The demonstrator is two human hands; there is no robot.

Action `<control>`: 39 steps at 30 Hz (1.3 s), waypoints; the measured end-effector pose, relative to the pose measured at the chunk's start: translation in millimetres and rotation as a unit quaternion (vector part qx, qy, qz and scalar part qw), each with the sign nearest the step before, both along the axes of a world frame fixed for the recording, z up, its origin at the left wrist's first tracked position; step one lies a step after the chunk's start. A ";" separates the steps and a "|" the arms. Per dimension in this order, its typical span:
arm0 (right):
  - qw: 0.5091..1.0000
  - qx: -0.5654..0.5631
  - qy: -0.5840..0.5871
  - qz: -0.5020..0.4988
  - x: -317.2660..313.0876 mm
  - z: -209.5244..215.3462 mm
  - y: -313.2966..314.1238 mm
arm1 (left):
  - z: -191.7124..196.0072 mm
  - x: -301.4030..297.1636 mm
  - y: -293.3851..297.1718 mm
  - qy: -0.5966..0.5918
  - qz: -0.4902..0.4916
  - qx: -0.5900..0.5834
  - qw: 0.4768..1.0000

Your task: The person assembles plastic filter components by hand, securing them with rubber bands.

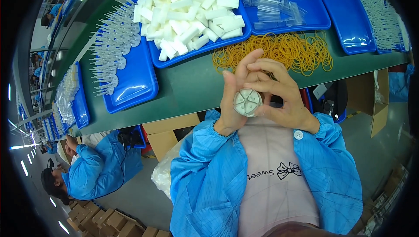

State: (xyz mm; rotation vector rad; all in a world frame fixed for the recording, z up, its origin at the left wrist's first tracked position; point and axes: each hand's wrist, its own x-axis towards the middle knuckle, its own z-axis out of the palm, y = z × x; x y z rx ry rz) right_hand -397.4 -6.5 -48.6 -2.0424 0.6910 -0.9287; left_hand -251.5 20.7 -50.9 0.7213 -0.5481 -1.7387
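Between my two hands is a round bundle (247,102) of pale, wedge-shaped plastic pieces, its segmented end turned toward me. My left hand (232,101) supports it from the left, thumb raised beside it and fingers reaching behind. On the other side, my right hand (286,91) curls around it, the thumb pressing its lower right edge. The far part of the bundle is hidden by my fingers. Just beyond my hands lies a loose pile of yellow-orange rubber bands (305,51) on the green tabletop (183,82).
Blue trays hold white blocks (187,14), clear plastic pieces (273,1), and thin-stemmed translucent parts (115,40) at left, with similar parts (382,14) at far right. A co-worker in a blue smock (102,165) sits at left. Open cardboard boxes (377,93) stand below the table.
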 end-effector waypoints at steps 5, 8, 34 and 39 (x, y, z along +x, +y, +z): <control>0.996 0.063 -0.055 -0.014 5.6 -11.0 1.6 | -18.7 5.3 -2.5 0.128 -0.040 0.051 0.990; 0.992 0.105 -0.064 -0.003 3.2 -10.6 1.5 | -16.5 5.3 -2.9 0.101 -0.048 0.057 0.992; 0.994 0.001 -0.028 0.108 -23.3 45.7 -31.6 | -0.8 6.9 -3.6 0.232 -0.238 0.195 0.923; 0.976 0.041 -0.021 0.215 -14.1 38.2 -48.6 | -8.9 3.5 -10.3 0.195 -0.244 0.146 0.939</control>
